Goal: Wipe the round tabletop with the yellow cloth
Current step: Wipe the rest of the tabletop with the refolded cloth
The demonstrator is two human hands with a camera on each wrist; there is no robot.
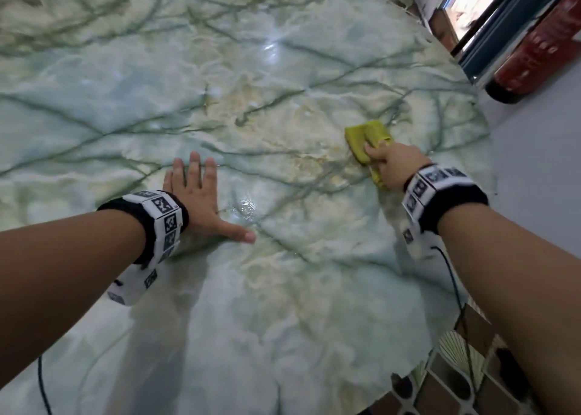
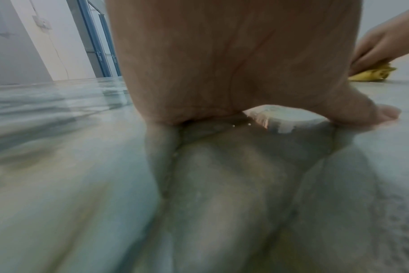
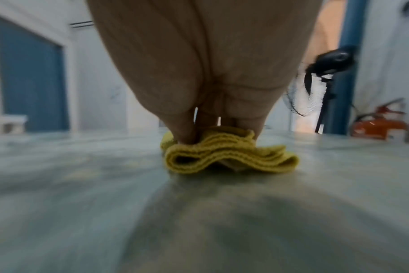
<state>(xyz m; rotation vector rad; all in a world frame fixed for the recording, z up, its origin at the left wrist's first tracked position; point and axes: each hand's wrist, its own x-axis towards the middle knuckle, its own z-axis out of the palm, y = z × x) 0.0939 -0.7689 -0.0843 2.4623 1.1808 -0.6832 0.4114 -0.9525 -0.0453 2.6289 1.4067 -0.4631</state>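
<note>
Lying folded in several layers on the round tabletop (image 1: 283,100), the yellow cloth (image 1: 367,141) is sitting toward three o'clock of the marble surface in the head view, not far from the table's right-hand rim. The right hand (image 1: 390,166) is coming onto it from five o'clock, its fingers curling down over the top and its thumb pinching the near edge, so the cloth is being held bunched against the stone. In the right wrist view the cloth's folded edges are rippling out from under the fingertips (image 3: 187,136), touching the table. The left hand (image 1: 198,194) is resting flat on the tabletop toward nine o'clock of the cloth and well apart from it, fingers straight and slightly spread, thumb stretched out sideways; it is holding nothing. Both wrists are wearing black bands with printed marker tiles (image 1: 166,216). A red fire extinguisher (image 1: 534,53) is showing beyond the table's edge at about two o'clock, beside a blue door frame (image 1: 490,34).
</note>
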